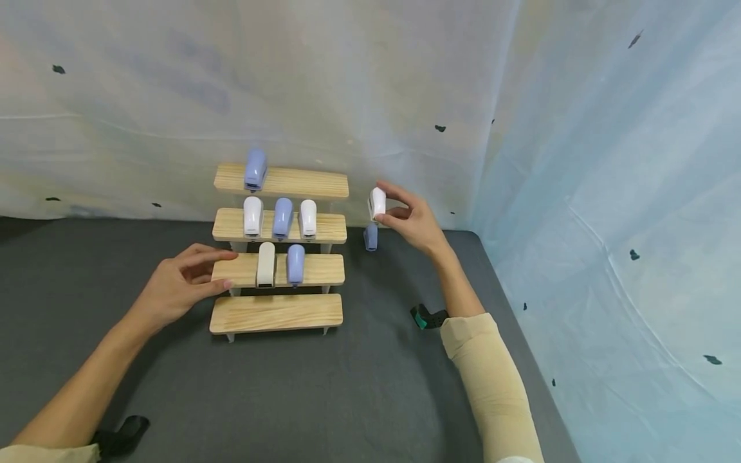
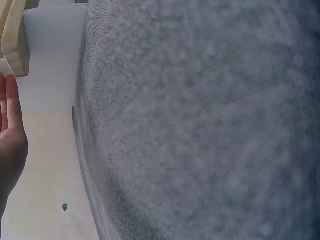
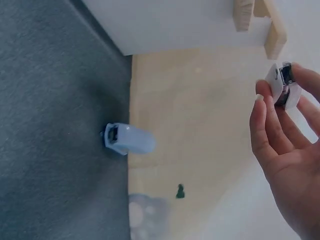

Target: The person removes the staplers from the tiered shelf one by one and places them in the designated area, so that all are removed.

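The right hand (image 1: 418, 224) is up in the air, to the right of a wooden stand (image 1: 274, 313). Its thumb and fingers (image 3: 260, 127) pinch a small white stapler (image 1: 377, 202). The stapler is above the dark grey worktop (image 1: 324, 392), and its dark end shows in the right wrist view. A blue stapler (image 1: 370, 237) sits on the worktop below it, near the pale cloth wall (image 1: 376, 77). The two do not touch.

The left hand (image 1: 173, 289) holds the left end of the third step (image 1: 324, 269), counting from the top. A long finger is at the back edge and the thumb is at the front edge.

On that step are a cream stapler (image 1: 265, 263) and, to its right, a blue one (image 1: 296, 262). The second step (image 1: 332, 226) has three in a row: white (image 1: 253, 215), blue (image 1: 283, 217), white (image 1: 308, 217). The top step (image 1: 307, 182) has one blue stapler (image 1: 255, 168) near its left end.

Both arms have cream sleeves (image 1: 489, 379). A black thing with a green bit (image 1: 427, 317) is next to the right wrist.
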`<move>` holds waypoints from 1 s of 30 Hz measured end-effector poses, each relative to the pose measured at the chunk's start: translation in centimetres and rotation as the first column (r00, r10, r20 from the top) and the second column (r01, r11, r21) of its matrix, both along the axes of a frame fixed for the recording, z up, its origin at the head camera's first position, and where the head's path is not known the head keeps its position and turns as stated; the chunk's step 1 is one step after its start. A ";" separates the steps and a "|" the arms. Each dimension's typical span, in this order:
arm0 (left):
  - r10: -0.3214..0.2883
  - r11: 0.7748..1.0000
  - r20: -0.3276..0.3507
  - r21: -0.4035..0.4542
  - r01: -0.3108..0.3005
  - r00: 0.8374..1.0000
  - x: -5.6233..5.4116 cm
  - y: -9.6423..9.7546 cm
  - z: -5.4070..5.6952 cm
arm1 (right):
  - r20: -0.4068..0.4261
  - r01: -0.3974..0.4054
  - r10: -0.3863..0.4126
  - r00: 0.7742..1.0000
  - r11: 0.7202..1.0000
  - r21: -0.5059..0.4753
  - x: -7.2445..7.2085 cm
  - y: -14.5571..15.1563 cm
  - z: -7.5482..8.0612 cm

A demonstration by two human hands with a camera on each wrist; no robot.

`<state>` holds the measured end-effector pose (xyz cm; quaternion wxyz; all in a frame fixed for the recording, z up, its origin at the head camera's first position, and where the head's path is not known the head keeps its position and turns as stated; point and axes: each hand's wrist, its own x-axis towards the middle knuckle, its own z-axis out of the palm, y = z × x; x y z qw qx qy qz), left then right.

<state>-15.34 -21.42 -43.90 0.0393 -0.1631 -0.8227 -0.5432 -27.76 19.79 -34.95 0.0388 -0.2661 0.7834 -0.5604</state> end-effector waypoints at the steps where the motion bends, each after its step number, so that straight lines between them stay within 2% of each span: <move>1: 0.002 1.000 0.000 -0.001 -0.002 1.000 0.0 0.0 0.0 | 0.006 0.006 -0.006 1.000 1.000 -0.003 0.0 0.2 -0.1; 7: 0.000 1.000 0.002 -0.001 0.000 1.000 -0.1 0.0 0.0 | 0.007 0.033 -0.033 0.999 0.999 0.004 0.0 1.6 -1.0; 12: 0.009 1.000 0.004 -0.010 -0.009 1.000 0.0 0.0 0.0 | -0.010 0.029 -0.028 1.000 0.999 0.034 -0.5 2.5 -2.4; 19: 0.009 1.000 0.001 -0.029 -0.009 1.000 0.1 -0.1 -0.1 | 0.026 0.031 -0.032 0.999 0.999 0.031 -0.9 3.4 -4.3; 30: 0.005 1.000 0.003 -0.024 -0.005 1.000 0.1 -0.1 0.2 | 0.035 0.091 -0.094 0.995 0.992 0.090 -1.1 4.0 -5.6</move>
